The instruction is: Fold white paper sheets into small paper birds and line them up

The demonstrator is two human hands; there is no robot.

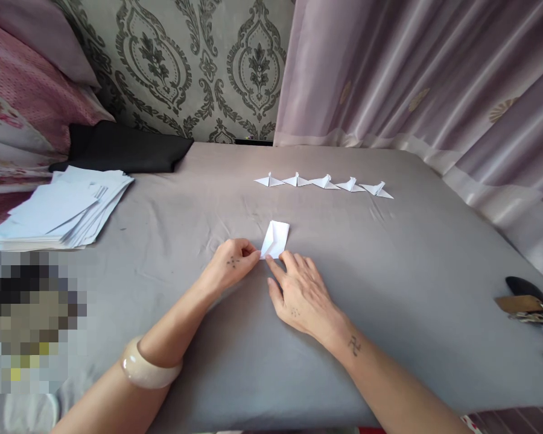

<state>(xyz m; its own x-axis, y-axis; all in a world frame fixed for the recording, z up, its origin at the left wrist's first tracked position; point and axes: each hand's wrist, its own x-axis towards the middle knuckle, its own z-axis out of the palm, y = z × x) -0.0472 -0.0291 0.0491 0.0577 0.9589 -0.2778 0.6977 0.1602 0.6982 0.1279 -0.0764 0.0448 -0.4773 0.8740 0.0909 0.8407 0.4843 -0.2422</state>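
Note:
A small folded sheet of white paper (278, 237) lies on the grey cloth in front of me, with crease lines across its face. My left hand (233, 262) is closed in a pinch at the paper's lower left corner. On the lower edge of the paper rest the fingertips of my right hand (301, 286), its fingers stretched out and the palm low over the cloth. Farther back stands a row of several folded paper birds (326, 182), their wing tips close together or touching.
A stack of white paper sheets (58, 211) sits at the left, before a folded black cloth (127, 147). Keys (531, 316) and a brown tag lie at the right edge. Curtains (366, 72) and a patterned wall border the grey cloth surface (199, 205). A blurred patch covers the lower left.

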